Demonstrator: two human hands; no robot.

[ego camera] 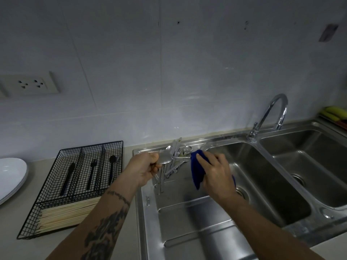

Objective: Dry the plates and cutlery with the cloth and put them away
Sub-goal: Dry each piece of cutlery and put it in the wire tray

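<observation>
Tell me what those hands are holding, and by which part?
The left hand grips a metal spoon by its handle. The right hand clutches a blue cloth, bunched in its fingers.

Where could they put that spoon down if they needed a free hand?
Bare counter between the plates and wire tray, or the flat steel ledge below the hands. The sink's back-left corner is crowded with cutlery.

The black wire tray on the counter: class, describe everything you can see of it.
The tray is a black wire-mesh organiser lying flat on the counter, left of the sink. Three narrow far compartments hold dark cutlery, roughly one piece each; the right one also seems to hold a silvery piece. One wide near compartment is packed with pale chopsticks lying crosswise. Neither hand touches it.
</observation>
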